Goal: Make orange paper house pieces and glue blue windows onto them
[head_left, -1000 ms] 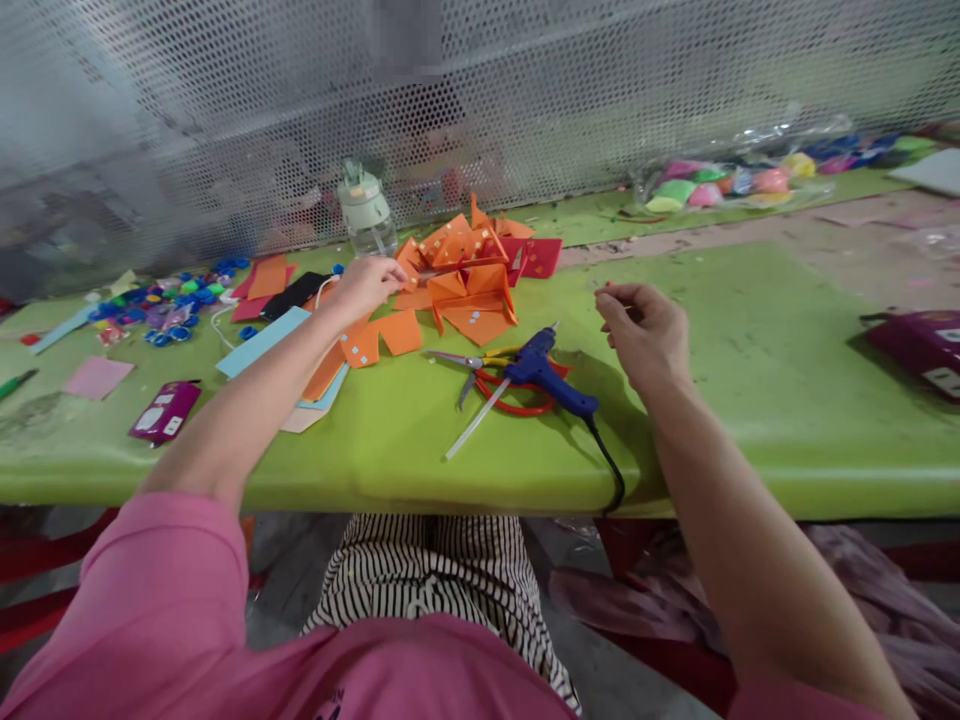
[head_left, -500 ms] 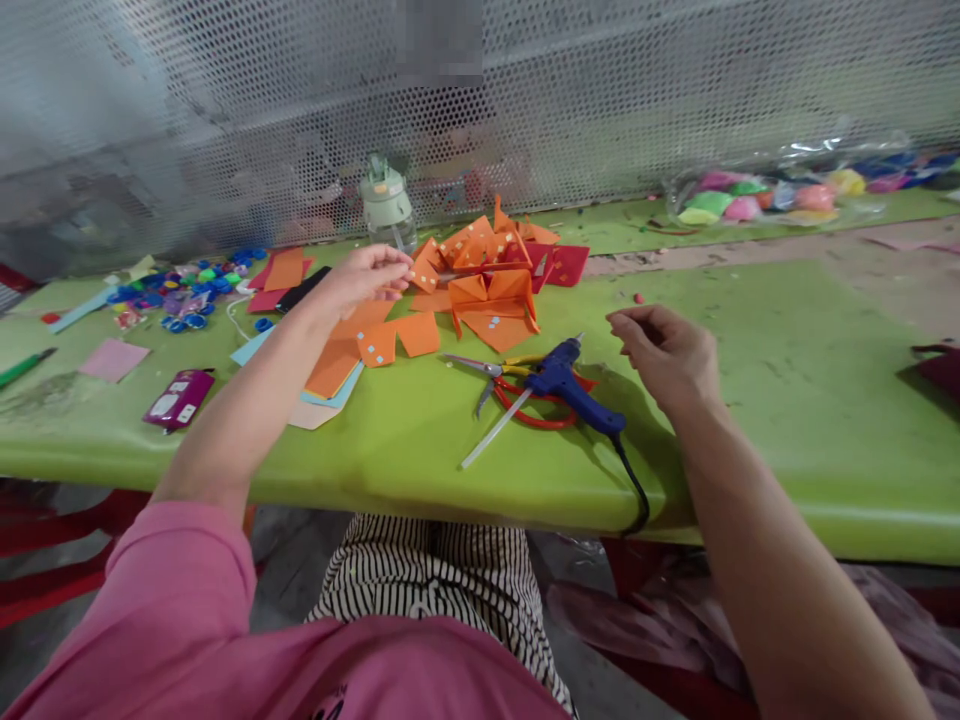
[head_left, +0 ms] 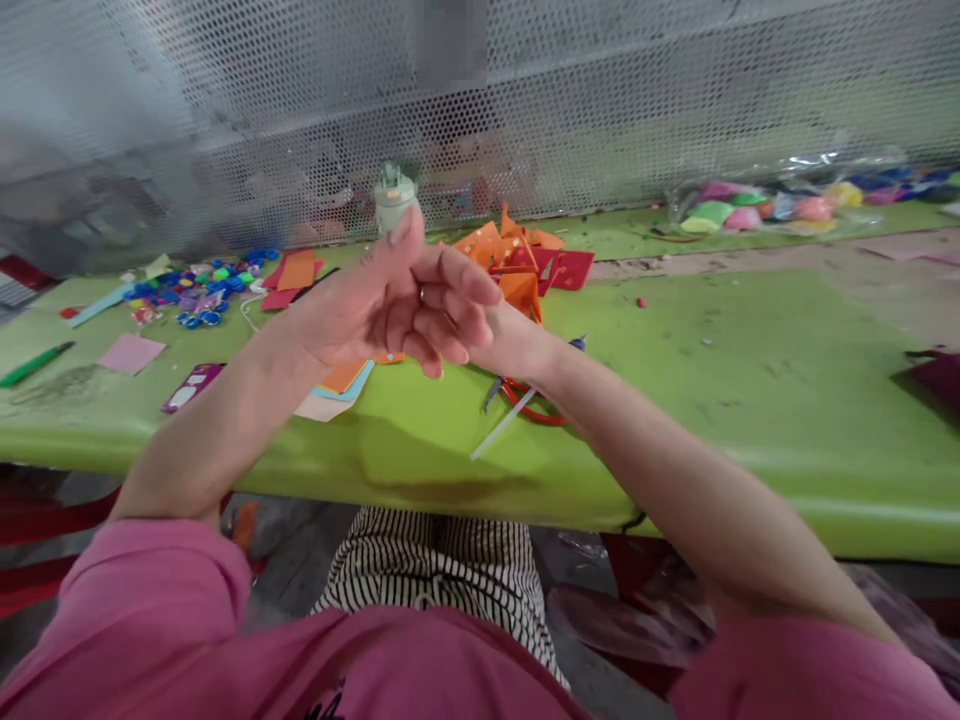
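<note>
My left hand point(head_left: 405, 305) is raised over the table with its thumb up and fingers loosely apart, nothing in it. Behind it, my right hand point(head_left: 504, 342) is crossed in close; its fingers are hidden by the left hand, and the two seem to touch. Beneath my right forearm lie red-handled scissors point(head_left: 541, 416), a white glue stick point(head_left: 501, 428) and a blue glue gun, of which only the tip point(head_left: 578, 343) shows. Orange folded paper pieces point(head_left: 523, 290) and red paper point(head_left: 574, 268) sit behind my hands. Orange and light blue sheets point(head_left: 349, 382) lie under my left wrist.
A pale green bottle point(head_left: 394, 195) stands at the back by the perforated metal panel point(head_left: 570, 130). Small coloured caps point(head_left: 202, 290), a purple packet point(head_left: 193, 387) and a green-handled tool point(head_left: 34, 365) are on the left. A clear bag of coloured lumps point(head_left: 757, 210) lies back right.
My right hand has swung left over the glue gun to meet my left hand. The left hand has turned, thumb up, and moved slightly right. The tools stay on the table.
</note>
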Demonstrator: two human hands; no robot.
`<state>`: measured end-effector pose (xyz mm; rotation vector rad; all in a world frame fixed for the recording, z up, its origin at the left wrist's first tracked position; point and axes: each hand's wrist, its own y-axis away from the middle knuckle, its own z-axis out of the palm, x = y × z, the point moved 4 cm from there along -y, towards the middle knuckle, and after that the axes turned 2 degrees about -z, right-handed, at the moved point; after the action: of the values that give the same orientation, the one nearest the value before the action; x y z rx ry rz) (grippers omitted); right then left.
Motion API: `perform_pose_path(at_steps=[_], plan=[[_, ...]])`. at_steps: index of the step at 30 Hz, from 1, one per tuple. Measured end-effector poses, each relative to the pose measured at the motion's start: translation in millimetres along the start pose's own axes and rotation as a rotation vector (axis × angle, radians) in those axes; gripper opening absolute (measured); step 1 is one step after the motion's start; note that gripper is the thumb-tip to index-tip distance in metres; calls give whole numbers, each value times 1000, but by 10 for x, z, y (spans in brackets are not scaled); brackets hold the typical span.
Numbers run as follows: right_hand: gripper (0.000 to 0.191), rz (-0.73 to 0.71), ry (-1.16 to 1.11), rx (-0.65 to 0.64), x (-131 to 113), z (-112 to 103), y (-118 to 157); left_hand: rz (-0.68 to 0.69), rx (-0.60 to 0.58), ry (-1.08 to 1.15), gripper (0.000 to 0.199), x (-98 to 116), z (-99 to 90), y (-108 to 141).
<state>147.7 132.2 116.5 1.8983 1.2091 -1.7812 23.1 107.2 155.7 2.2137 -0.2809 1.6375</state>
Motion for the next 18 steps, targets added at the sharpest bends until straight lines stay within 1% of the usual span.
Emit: perform_pose_path(at_steps=[1,2,3,4,5,6,7,8,9,10,11,12,13,14,15,16,17,18], plan=[[14,-10,3,-33,11,43,14,-59,-34,-23,62,-91,-71,63],[18,4,39,-58,31,67,77,-79,-85,-33,55,-185,-182,135],[22,31,86,-65,49,76,183,-137,-137,-69,48,-308,-329,211],[22,65,122,-82,63,89,325,-208,-164,-129,44,-445,-511,286],[22,97,148,-164,69,132,495,-283,-174,-209,41,-583,-708,354],[24,108,180,-273,64,188,683,-339,-135,-314,37,-707,-914,403],[28,111,245,-409,60,250,883,-370,-10,-464,31,-800,-1127,430],[32,111,337,-506,64,286,1073,-385,213,-663,21,-848,-1334,446],[33,98,477,-495,73,265,1229,-344,419,-858,16,-846,-1471,449],[33,95,638,-368,86,179,1346,-285,571,-987,13,-826,-1529,433],[35,88,826,-170,94,43,1440,-215,658,-1044,12,-803,-1521,392],[38,112,1019,34,110,-117,1525,-147,671,-1031,14,-788,-1463,321],[42,194,1196,150,160,-267,1599,-102,603,-934,20,-792,-1370,220],[52,289,1335,218,224,-406,1654,-67,520,-816,23,-795,-1259,103],[62,394,1421,253,299,-529,1691,-41,483,-777,25,-788,-1153,-17],[68,460,1450,233,377,-612,1704,-16,482,-768,25,-781,-1061,-140],[70,509,1445,185,457,-662,1701,20,457,-786,25,-781,-967,-269],[69,547,1427,141,526,-685,1690,24,448,-795,22,-803,-896,-395]])
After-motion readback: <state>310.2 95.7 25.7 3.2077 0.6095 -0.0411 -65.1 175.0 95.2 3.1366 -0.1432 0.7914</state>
